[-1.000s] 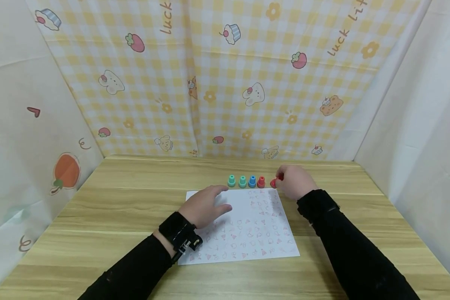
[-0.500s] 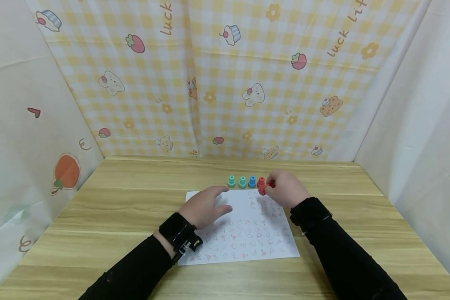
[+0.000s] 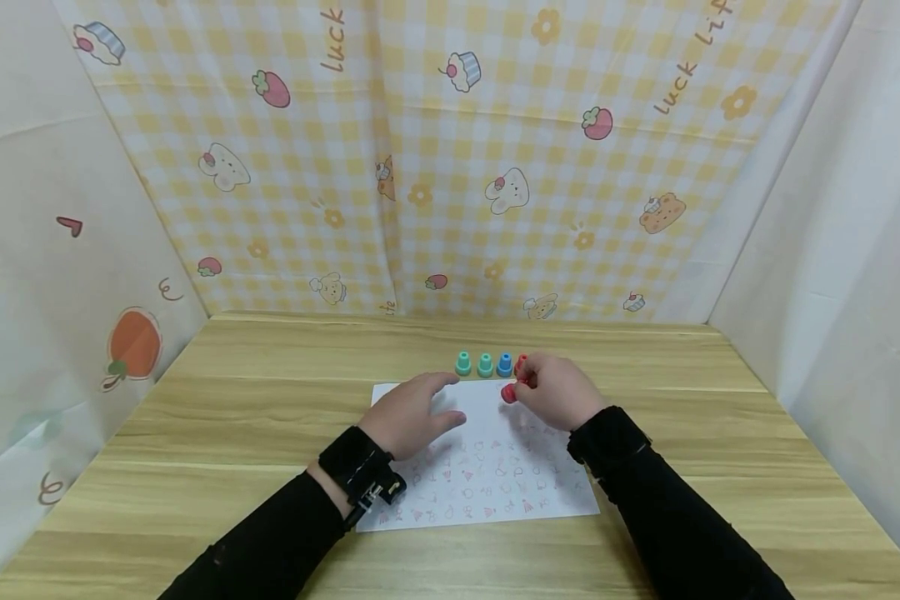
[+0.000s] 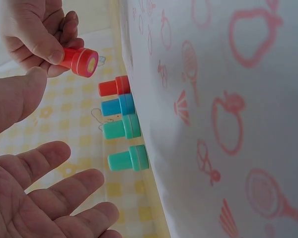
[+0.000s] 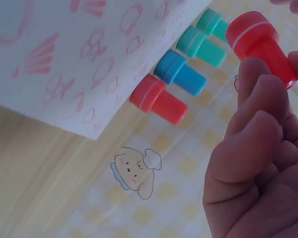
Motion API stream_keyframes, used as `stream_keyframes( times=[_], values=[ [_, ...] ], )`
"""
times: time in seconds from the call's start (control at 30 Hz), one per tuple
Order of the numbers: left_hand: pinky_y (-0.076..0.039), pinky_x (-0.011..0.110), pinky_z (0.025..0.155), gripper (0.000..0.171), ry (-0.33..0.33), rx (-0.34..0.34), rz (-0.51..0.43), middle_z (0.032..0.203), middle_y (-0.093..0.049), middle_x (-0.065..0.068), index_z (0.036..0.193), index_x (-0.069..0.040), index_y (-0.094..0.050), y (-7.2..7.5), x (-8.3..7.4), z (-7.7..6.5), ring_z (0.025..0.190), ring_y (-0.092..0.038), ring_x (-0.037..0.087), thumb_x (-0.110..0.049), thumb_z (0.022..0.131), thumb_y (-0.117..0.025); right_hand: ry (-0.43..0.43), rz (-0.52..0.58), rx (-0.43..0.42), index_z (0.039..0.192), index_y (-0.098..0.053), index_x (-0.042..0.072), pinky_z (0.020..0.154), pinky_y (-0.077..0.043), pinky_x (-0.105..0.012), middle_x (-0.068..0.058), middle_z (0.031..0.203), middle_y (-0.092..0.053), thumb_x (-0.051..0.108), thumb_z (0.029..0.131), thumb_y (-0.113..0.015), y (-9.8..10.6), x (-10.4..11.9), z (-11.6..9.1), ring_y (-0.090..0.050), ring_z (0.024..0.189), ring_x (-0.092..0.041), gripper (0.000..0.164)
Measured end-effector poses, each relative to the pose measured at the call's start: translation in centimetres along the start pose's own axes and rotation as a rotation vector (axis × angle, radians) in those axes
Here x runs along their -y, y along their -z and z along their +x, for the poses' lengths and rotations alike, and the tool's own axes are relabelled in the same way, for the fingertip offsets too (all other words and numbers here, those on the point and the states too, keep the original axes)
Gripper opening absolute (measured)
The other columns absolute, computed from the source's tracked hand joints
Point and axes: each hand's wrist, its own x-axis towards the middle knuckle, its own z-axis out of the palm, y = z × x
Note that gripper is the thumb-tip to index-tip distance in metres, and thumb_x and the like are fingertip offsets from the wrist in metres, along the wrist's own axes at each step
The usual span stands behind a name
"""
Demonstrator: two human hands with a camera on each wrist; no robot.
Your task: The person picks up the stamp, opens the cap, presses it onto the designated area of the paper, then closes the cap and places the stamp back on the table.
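In the head view my right hand [image 3: 562, 392] pinches a red stamp [image 5: 260, 47] between thumb and fingers, above the upper right of a white paper sheet [image 3: 480, 492]. The stamp's round printing face, pinkish with a yellow patch, shows in the left wrist view. Small pink prints of fruit, shells and rackets cover much of the sheet. My left hand [image 3: 408, 414] is over the sheet's left side, fingers extended and thumb apart, holding nothing. Whether it touches the paper I cannot tell.
Behind the sheet's far edge stands a row: two green stamps [image 4: 121, 128] [image 4: 128, 158], a blue stamp [image 4: 117, 105] and another red stamp [image 5: 158, 99]. The wooden table [image 3: 270, 358] ends at a yellow checked cloth [image 3: 450, 233], with white cloth [image 3: 817, 250] at the sides.
My right hand has lifted the red stamp from the right end of the row and brought it left and nearer, over the paper. The left hand has stayed in place.
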Motion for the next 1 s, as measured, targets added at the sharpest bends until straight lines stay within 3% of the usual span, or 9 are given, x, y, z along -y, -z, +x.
stream_keyframes(
  times=[0.67,1.0],
  values=[
    [-0.045,0.054,0.118,0.059,0.001,0.012,-0.004,0.155,-0.058,0.009,0.153,-0.015,-0.054,-0.1,-0.2,0.0,0.144,-0.055,0.030,-0.040,0.101,-0.071,0.013,0.031,0.019,0.097,-0.069,0.008,0.065,-0.046,-0.031,-0.004,0.078,-0.063,0.017,0.099,-0.071,-1.0,0.4,-0.4,-0.056,0.071,-0.020,0.010],
    [-0.046,0.053,0.117,0.056,-0.024,0.002,-0.009,0.154,-0.059,0.005,0.150,-0.017,-0.057,-0.5,-0.3,0.0,0.142,-0.057,0.027,-0.038,0.100,-0.073,0.046,0.118,0.032,0.102,-0.071,0.007,0.061,-0.048,-0.028,-0.003,0.085,-0.069,0.015,0.099,-0.072,-1.6,0.8,-0.6,-0.057,0.072,-0.018,0.010]
  ],
)
